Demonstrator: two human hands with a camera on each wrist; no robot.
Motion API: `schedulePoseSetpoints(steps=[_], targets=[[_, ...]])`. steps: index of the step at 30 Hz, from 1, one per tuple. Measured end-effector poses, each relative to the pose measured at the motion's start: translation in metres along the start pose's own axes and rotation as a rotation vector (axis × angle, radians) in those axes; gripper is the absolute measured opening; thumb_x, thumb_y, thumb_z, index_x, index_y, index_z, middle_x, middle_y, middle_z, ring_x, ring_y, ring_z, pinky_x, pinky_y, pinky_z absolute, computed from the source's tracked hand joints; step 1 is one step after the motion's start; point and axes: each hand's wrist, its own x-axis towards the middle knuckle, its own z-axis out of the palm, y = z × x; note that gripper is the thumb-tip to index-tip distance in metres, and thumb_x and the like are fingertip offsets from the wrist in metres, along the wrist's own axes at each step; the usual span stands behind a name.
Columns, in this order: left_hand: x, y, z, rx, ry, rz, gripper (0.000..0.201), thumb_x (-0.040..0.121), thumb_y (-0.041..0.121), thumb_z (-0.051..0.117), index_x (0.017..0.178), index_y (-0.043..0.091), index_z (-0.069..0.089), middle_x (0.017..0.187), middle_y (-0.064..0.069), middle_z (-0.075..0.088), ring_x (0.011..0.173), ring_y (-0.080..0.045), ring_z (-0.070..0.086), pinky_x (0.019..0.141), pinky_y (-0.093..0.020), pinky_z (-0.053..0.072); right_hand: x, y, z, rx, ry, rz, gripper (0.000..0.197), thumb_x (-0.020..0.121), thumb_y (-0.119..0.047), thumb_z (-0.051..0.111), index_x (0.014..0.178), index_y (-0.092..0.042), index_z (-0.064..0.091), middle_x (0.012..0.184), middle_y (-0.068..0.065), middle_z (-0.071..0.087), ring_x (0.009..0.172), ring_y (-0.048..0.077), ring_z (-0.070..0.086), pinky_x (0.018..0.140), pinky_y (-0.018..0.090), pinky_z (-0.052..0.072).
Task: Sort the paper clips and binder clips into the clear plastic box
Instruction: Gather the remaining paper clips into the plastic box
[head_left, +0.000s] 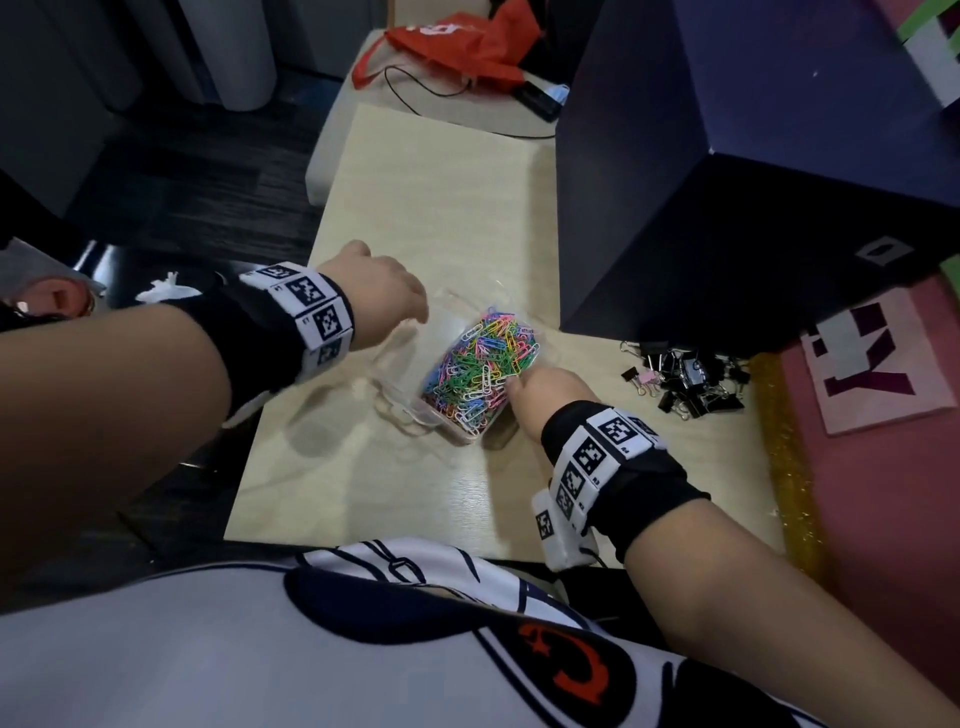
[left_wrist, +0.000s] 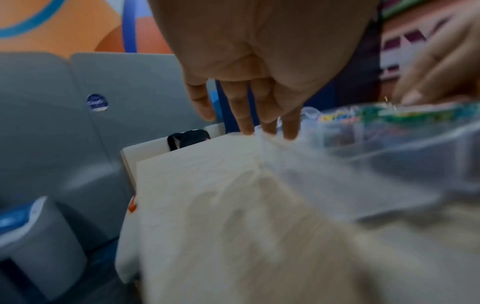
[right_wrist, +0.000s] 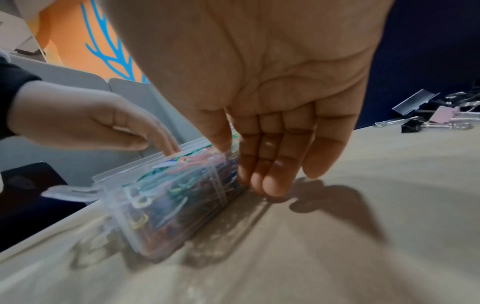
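Both hands at the clear plastic box (head_left: 470, 371) on the pale table (head_left: 395, 493).

The right hand (head_left: 545, 397) has straight fingers (right_wrist: 270, 164) pressed to the box's near side wall, holding nothing. The left hand (head_left: 382, 296) has extended fingers (left_wrist: 244, 115) at the box's far edge, apparently touching the open lid; blur prevents certainty. Coloured paper clips (head_left: 480, 364) fill the compartment between the two sets of fingers. Binder clips (head_left: 685, 376) lie heaped well beyond the right fingers.
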Motion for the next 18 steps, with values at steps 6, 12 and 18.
schedulePoseSetpoints(steps=[6,12,18], targets=[[-0.005,-0.007,0.005,0.234,-0.077,0.189,0.039,0.089,0.032,0.057,0.126,0.043,0.052,0.137,0.026,0.046,0.136,-0.011,0.026,0.099,-0.036,0.029,0.009,0.026,-0.011,0.024,0.149,-0.022,0.036,0.102,-0.028,0.030,0.116,-0.006,0.055,0.112,0.017,0.058,0.109,0.032,0.056,0.084,0.033,0.043],[0.000,0.007,0.007,0.256,-0.109,0.266,0.029,0.083,0.047,0.061,0.109,0.036,0.063,0.106,0.014,0.065,0.117,-0.009,0.047,0.093,-0.035,0.030,0.018,0.068,-0.003,0.135,0.395,0.327,0.044,0.095,-0.042,0.037,0.132,-0.019,0.045,0.141,0.010,0.031,0.126,0.034,0.034,0.100,0.047,0.035],[0.005,0.038,0.009,0.220,-0.156,0.316,0.030,0.087,0.051,0.050,0.098,0.026,0.063,0.096,0.004,0.068,0.094,-0.023,0.061,0.084,-0.032,0.031,0.026,0.111,0.000,0.229,0.194,0.495,0.064,0.093,-0.049,0.040,0.150,-0.038,0.011,0.160,-0.002,-0.010,0.143,0.044,0.000,0.110,0.059,0.019]])
